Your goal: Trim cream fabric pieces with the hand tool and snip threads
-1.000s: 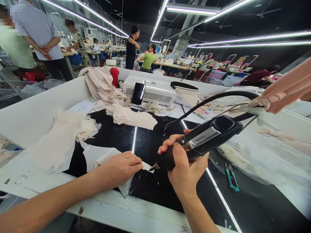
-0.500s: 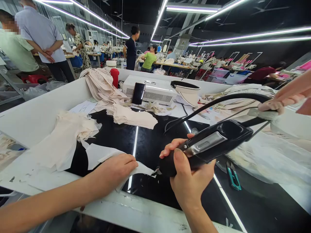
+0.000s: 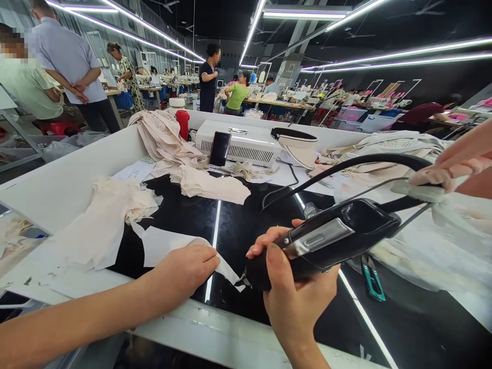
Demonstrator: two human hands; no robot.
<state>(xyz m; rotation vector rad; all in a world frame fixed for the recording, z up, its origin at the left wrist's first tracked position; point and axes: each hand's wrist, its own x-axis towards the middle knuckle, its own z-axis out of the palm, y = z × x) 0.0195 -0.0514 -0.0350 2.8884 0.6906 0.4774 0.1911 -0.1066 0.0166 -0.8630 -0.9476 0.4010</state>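
Near the front edge of the table [image 3: 215,323], the right hand [image 3: 295,294] gripped a black handheld tool [image 3: 330,236] — its tip met the narrow end of a white piece [image 3: 163,246], on which the left hand [image 3: 186,266] was closed. Teal-handled snips [image 3: 372,282] lay right of the tool; towards the far edge, 1 phone [image 3: 220,148] (dark-screened) stood before a vented box [image 3: 249,141].
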